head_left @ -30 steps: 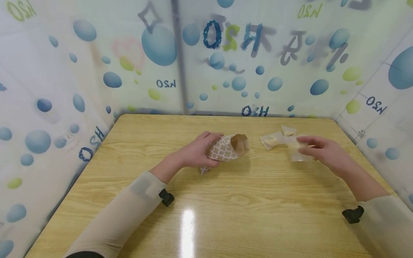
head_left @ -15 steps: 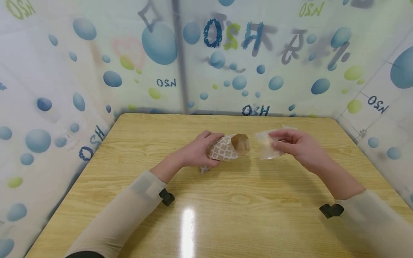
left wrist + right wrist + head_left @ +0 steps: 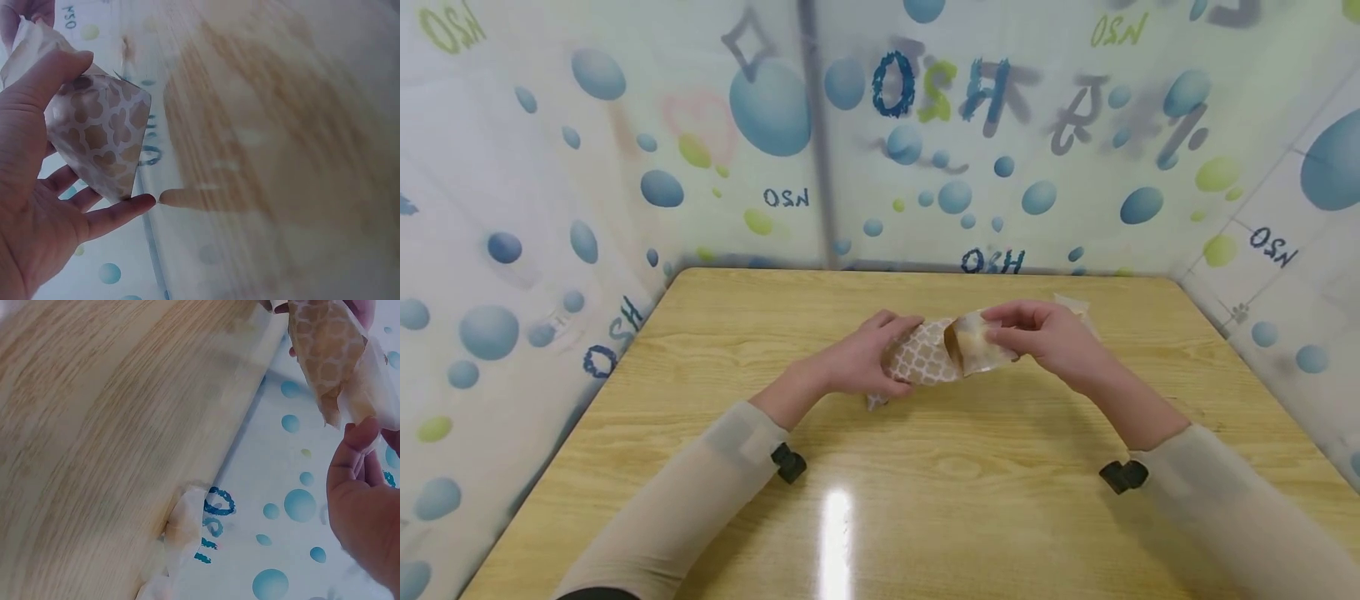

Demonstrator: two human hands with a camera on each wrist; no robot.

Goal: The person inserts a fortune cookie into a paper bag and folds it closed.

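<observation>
Patterned white fabric backdrop (image 3: 955, 225) carries mirror-reversed lettering (image 3: 937, 87), large one reads "H2O" backward. Both forearms reach forward and inward, beige sleeves (image 3: 700, 475). Left hand (image 3: 857, 358) holds tan paper bag with white lattice print (image 3: 921, 357), thumb one side, fingers the other. Right hand (image 3: 1048, 337) pinches clear-to-whitish plastic packet with pale yellow contents (image 3: 976, 346) between thumb and fingers. Bag lies tilted sideways above tabletop (image 3: 955, 500), mouth facing right; packet right at that mouth, insertion depth can't tell. More similar translucent packets (image 3: 184, 525) beyond right hand, partly hidden in head view.
</observation>
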